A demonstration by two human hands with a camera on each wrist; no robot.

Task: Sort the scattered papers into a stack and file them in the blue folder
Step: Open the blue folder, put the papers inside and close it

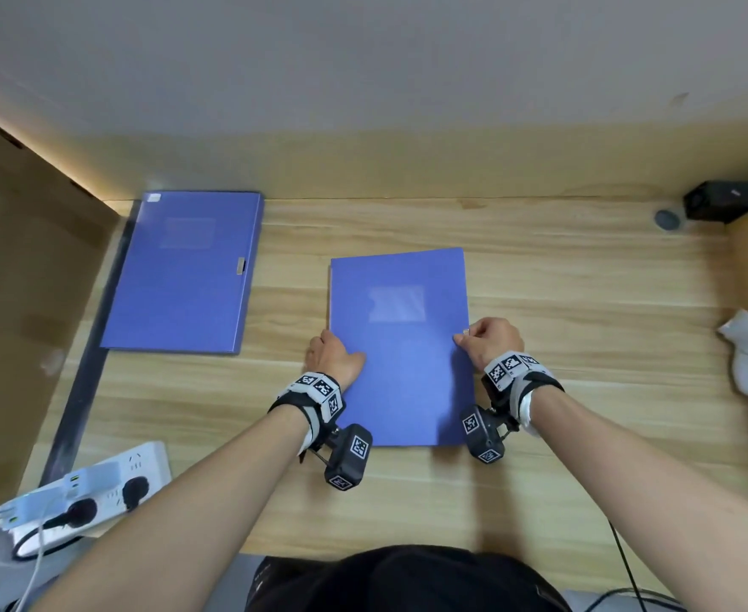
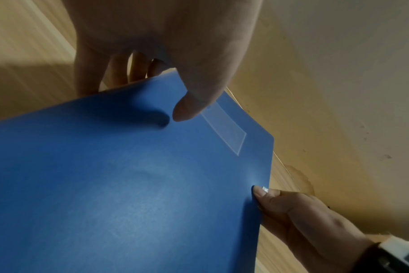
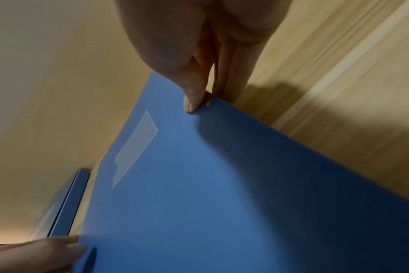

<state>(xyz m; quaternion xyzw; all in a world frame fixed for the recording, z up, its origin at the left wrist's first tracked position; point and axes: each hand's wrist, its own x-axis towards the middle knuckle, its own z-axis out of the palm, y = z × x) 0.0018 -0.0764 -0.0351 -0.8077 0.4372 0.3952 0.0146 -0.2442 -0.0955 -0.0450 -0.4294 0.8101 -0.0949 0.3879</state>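
Note:
A closed blue folder (image 1: pixel 400 368) (image 2: pixel 128 184) (image 3: pixel 199 194) with a clear label pocket (image 1: pixel 396 303) lies on the wooden desk (image 1: pixel 584 302) right in front of me. My left hand (image 1: pixel 334 353) (image 2: pixel 152 83) holds its left edge, thumb on the cover and fingers down past the edge. My right hand (image 1: pixel 487 340) (image 3: pixel 206 98) pinches the right edge at a small metal clasp (image 1: pixel 465 332) (image 2: pixel 265 189). No loose papers are in sight. A second blue folder (image 1: pixel 186 271) (image 3: pixel 68 203) lies closed at the far left.
A white power strip (image 1: pixel 98 483) with plugs sits at the front left corner. A cardboard panel (image 1: pixel 18 280) borders the left side. At the right lie a crumpled white object (image 1: pixel 747 355) and a black box (image 1: pixel 730 201). A wall closes the back.

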